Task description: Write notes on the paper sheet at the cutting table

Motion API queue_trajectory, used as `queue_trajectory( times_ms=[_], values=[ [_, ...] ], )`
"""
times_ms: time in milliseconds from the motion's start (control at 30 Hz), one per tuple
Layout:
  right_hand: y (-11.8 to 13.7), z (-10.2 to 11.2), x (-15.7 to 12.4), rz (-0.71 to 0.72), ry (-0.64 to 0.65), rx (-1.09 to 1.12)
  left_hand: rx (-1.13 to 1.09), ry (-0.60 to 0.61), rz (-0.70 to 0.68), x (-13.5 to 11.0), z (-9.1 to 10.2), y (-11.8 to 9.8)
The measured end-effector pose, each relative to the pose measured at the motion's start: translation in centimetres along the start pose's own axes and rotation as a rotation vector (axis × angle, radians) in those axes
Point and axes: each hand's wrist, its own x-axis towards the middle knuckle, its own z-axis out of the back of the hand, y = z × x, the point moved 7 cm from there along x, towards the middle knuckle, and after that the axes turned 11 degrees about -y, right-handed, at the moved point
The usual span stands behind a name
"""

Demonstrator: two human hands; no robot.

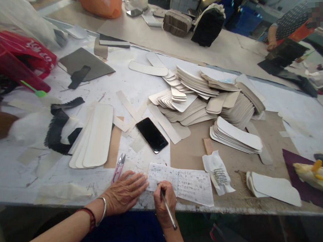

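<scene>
My left hand (126, 191) lies flat with fingers stretched out on the table's front edge, touching the left end of a handwritten paper sheet (188, 183). My right hand (164, 203) is closed around a pen (168, 211), its tip on the sheet's lower left. A black phone (151, 135) lies just beyond the sheet. Pink thread snips (118, 168) lie beside my left fingers.
Heaps of pale insole-shaped cutouts (204, 96) fill the table's middle; a smaller stack (93, 137) lies left. A crumpled written slip (217, 172) sits right of the sheet. Red bags (15, 53) stand far left. Another person's arm (284, 27) works at the far right.
</scene>
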Motion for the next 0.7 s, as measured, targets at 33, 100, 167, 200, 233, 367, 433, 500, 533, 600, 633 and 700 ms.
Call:
queue_trajectory(
  times_ms=[33,100,167,200,233,367,433,500,533,600,633,700],
  values=[
    [-0.06,-0.03,-0.03,-0.003,0.004,-0.002,-0.001,0.003,-0.002,-0.04,-0.02,-0.01],
    [-0.11,-0.04,-0.02,-0.007,0.009,-0.007,-0.012,0.015,0.004,-0.12,-0.09,0.03],
    [-0.05,-0.06,0.08,-0.006,0.012,-0.015,-0.021,0.023,0.013,-0.16,-0.10,0.08],
    [0.02,-0.04,0.16,-0.003,0.010,-0.019,-0.020,0.022,0.014,-0.17,-0.08,0.09],
    [0.12,-0.02,0.25,0.003,0.006,-0.024,-0.019,0.018,0.014,-0.16,-0.04,0.08],
    [0.38,0.01,0.47,0.019,-0.006,-0.032,-0.015,0.018,0.001,-0.14,-0.10,-0.01],
    [0.37,-0.03,0.43,0.027,-0.006,-0.036,-0.008,0.015,-0.005,-0.12,-0.05,-0.08],
    [0.28,-0.10,0.33,0.035,-0.005,-0.046,-0.003,0.017,-0.010,-0.09,0.03,-0.16],
    [0.19,-0.15,0.28,0.035,-0.003,-0.052,0.000,0.025,-0.012,-0.07,0.05,-0.20],
    [0.04,-0.25,0.21,0.032,0.007,-0.052,0.004,0.029,-0.013,-0.01,0.13,-0.24],
    [0.00,-0.28,0.21,0.028,0.011,-0.047,0.001,0.022,-0.011,0.03,0.21,-0.24],
    [0.13,-0.25,0.28,0.034,0.012,-0.038,-0.004,0.009,-0.004,0.07,0.26,-0.16]
  ],
)
